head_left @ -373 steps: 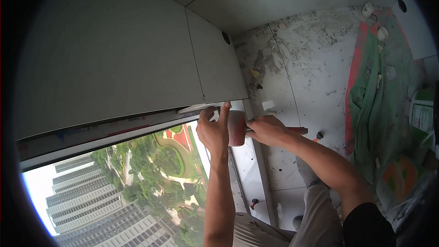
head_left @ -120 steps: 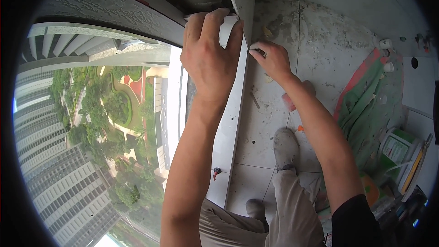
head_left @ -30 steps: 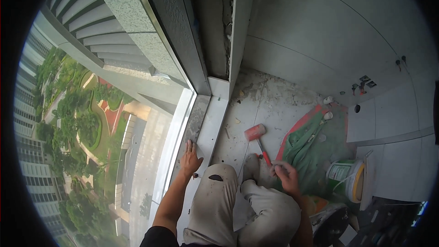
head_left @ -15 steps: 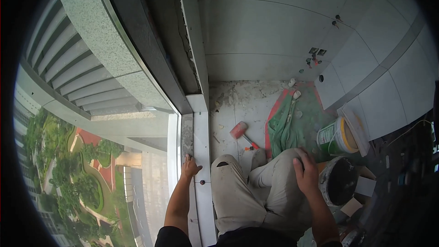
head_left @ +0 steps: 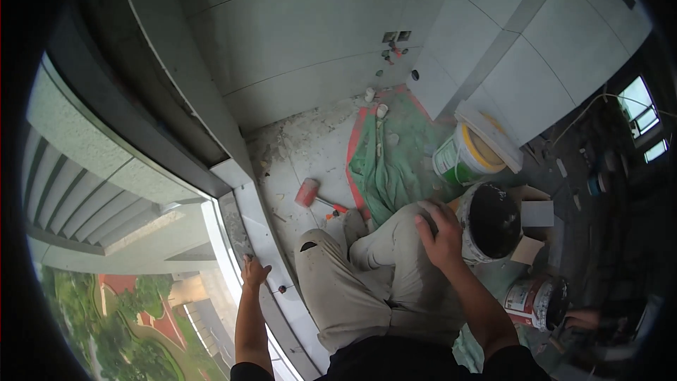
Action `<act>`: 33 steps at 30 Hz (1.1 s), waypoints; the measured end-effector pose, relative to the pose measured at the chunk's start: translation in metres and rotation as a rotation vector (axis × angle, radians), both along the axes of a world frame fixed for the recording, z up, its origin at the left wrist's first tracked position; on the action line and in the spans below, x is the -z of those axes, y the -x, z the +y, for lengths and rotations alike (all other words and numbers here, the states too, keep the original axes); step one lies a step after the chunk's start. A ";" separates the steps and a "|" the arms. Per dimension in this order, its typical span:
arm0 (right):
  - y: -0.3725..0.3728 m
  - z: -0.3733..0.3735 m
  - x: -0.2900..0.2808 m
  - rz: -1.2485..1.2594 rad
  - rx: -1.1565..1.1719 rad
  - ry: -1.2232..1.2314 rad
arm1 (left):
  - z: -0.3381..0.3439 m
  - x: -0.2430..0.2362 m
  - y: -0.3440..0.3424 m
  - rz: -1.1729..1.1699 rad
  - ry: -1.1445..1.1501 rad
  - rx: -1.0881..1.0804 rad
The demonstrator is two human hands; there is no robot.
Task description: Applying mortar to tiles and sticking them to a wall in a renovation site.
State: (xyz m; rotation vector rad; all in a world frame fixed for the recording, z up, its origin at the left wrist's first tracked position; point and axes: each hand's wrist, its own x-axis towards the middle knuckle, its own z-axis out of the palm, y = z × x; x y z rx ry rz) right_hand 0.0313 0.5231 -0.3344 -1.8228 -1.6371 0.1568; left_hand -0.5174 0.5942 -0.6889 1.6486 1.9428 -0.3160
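Observation:
My left hand [head_left: 254,270] rests on the window ledge [head_left: 255,220], at the edge of its rough grey strip, with the thumb held apart and nothing visible in it. Beside that hand, a small dark round tile clip or knob [head_left: 282,289] sits on the white slab. Over on the right, my right hand [head_left: 442,234] lies on my bent knee, fingers spread and holding nothing. In front of my knees, a mallet [head_left: 307,192] with a red head and a red-ended handle lies on the tiled floor.
A crumpled green sheet [head_left: 384,169] with a red border covers the floor ahead. To the right stand a white-and-green bucket [head_left: 451,157], a black-filled bucket [head_left: 491,222] and another bucket [head_left: 525,301]. The window drops to a garden [head_left: 134,331] far below at left.
The view has swung to the right, so the scene sits further left and more of the dark room shows. Both hands stay on the ledge and the knee.

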 end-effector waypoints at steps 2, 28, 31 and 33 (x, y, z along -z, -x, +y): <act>-0.005 -0.012 0.002 -0.021 0.041 -0.005 | 0.013 0.005 0.002 0.021 0.102 0.060; -0.330 0.048 0.048 0.302 0.239 0.252 | 0.022 0.001 0.010 0.033 0.158 0.395; -0.428 0.111 0.076 -0.081 0.324 0.325 | 0.012 0.006 0.019 -0.197 0.034 0.194; -0.473 0.146 0.092 -0.207 0.339 0.390 | 0.004 0.005 0.026 -0.248 -0.029 0.126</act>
